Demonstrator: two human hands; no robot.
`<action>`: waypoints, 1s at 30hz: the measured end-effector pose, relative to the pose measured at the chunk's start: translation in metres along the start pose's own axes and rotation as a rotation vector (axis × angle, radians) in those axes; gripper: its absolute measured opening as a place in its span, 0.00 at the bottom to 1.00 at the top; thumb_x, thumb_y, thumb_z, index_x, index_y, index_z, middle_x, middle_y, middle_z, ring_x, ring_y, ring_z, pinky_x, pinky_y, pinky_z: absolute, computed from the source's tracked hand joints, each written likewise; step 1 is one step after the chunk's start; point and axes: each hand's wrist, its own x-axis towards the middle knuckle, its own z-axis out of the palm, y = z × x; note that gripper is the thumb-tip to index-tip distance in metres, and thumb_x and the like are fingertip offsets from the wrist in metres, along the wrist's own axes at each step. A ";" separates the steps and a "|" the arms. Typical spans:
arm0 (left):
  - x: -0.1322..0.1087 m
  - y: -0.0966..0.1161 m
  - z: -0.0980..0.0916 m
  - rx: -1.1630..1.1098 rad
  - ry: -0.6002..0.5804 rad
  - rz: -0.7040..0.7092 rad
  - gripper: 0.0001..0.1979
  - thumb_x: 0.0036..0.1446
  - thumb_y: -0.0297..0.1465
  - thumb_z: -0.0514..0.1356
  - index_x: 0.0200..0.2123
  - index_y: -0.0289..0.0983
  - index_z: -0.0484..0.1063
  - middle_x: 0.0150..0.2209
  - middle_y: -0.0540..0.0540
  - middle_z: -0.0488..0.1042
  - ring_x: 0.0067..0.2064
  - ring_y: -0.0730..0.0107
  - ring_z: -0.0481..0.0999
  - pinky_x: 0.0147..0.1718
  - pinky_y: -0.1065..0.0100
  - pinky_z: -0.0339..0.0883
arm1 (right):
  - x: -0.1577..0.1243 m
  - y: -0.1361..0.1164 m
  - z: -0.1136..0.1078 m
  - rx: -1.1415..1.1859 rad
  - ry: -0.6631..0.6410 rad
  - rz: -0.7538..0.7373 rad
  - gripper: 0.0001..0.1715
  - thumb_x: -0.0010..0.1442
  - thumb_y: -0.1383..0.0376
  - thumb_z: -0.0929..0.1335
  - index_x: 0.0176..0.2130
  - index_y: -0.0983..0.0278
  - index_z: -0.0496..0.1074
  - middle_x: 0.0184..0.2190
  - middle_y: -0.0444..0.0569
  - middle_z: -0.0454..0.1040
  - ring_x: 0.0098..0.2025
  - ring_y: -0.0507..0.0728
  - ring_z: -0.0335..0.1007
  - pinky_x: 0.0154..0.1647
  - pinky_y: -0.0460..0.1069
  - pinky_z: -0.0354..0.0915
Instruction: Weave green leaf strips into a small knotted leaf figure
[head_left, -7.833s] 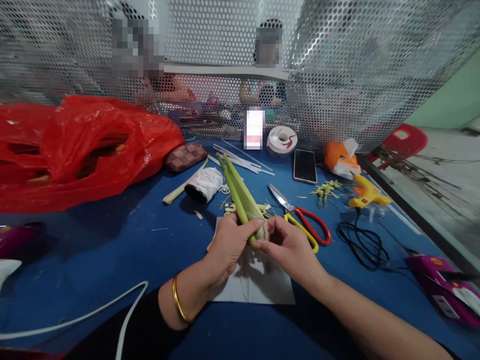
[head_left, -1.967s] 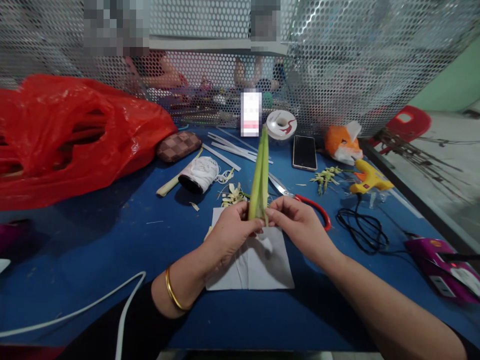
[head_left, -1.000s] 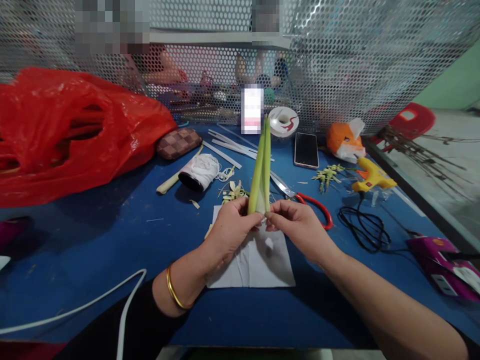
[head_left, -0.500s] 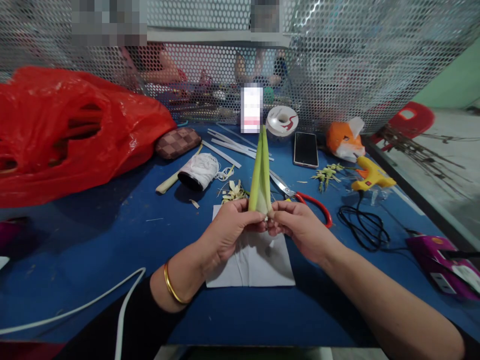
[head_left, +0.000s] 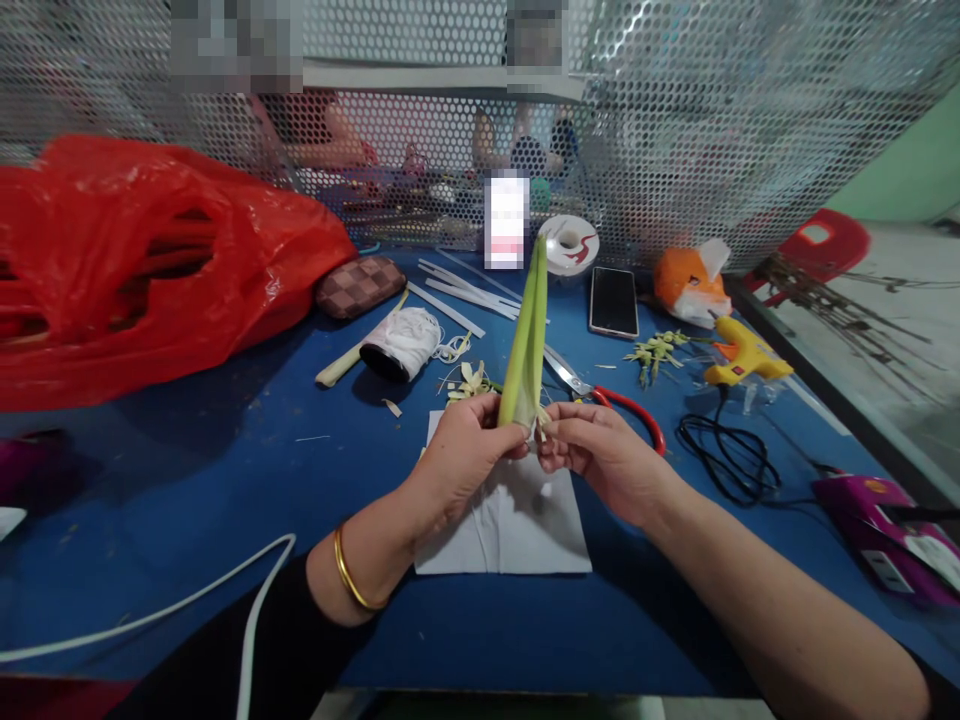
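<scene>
A long, pointed yellow-green leaf sheath [head_left: 524,350] stands with its tip away from me, slit down its length and pale at the base. My left hand [head_left: 469,450] is closed around the left side of that base, thumb on top. With thumb and fingers, my right hand [head_left: 589,445] pinches a pale, torn edge at the lower right of the sheath. Beneath both hands lies a folded white cloth or paper [head_left: 536,530]. Red-handled scissors [head_left: 628,408] lie just beyond my right hand. Small pale flower pieces [head_left: 470,382] rest beyond my left hand.
A red plastic bag [head_left: 247,270] fills the left side. Around the back are a checkered pouch [head_left: 361,287], white string spool [head_left: 405,340], ribbon roll [head_left: 574,250], phone [head_left: 613,302] and white strips [head_left: 469,296]. A yellow glue gun [head_left: 746,350] with black cord lies right, near a purple power strip [head_left: 885,530].
The sheath's tip has swung slightly right and its slit looks narrower. My right hand has drawn a little pale edge away from the base. The camera view has shifted slightly.
</scene>
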 end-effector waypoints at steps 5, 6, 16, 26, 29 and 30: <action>-0.001 -0.001 0.000 0.088 -0.009 0.069 0.07 0.44 0.24 0.62 0.30 0.34 0.74 0.27 0.50 0.72 0.29 0.73 0.69 0.29 0.69 0.63 | 0.000 0.003 0.002 -0.223 0.035 -0.163 0.12 0.47 0.60 0.74 0.27 0.64 0.71 0.24 0.43 0.72 0.27 0.51 0.68 0.32 0.48 0.65; -0.001 -0.002 0.000 0.104 -0.013 0.079 0.06 0.44 0.25 0.62 0.30 0.34 0.74 0.27 0.50 0.72 0.29 0.73 0.69 0.29 0.69 0.62 | 0.000 0.004 0.003 -0.285 0.062 -0.220 0.13 0.48 0.59 0.74 0.28 0.64 0.71 0.25 0.43 0.71 0.28 0.52 0.67 0.32 0.48 0.64; -0.001 -0.009 0.002 0.158 -0.026 0.061 0.06 0.46 0.26 0.62 0.31 0.35 0.71 0.29 0.48 0.73 0.30 0.71 0.70 0.31 0.67 0.63 | 0.002 0.007 -0.002 -0.601 0.149 -0.438 0.15 0.57 0.58 0.69 0.23 0.61 0.66 0.19 0.42 0.69 0.23 0.51 0.64 0.26 0.48 0.62; 0.001 -0.010 0.002 0.070 -0.023 0.000 0.03 0.52 0.26 0.59 0.31 0.37 0.67 0.26 0.51 0.70 0.24 0.76 0.69 0.27 0.70 0.62 | 0.000 0.006 0.000 -0.396 0.013 -0.283 0.18 0.56 0.54 0.72 0.24 0.62 0.69 0.21 0.43 0.71 0.25 0.52 0.66 0.29 0.49 0.65; 0.001 -0.009 0.002 0.068 -0.028 -0.021 0.03 0.53 0.26 0.59 0.31 0.37 0.65 0.25 0.52 0.70 0.24 0.75 0.68 0.27 0.70 0.61 | -0.001 0.005 0.000 -0.337 -0.010 -0.268 0.19 0.55 0.53 0.73 0.23 0.62 0.69 0.20 0.42 0.70 0.24 0.52 0.65 0.29 0.49 0.63; 0.001 -0.009 0.002 0.067 -0.043 -0.026 0.03 0.53 0.26 0.59 0.31 0.37 0.65 0.25 0.52 0.70 0.25 0.75 0.69 0.27 0.70 0.61 | -0.001 0.005 0.001 -0.327 -0.022 -0.266 0.18 0.55 0.53 0.73 0.24 0.62 0.70 0.21 0.43 0.70 0.25 0.52 0.65 0.30 0.49 0.63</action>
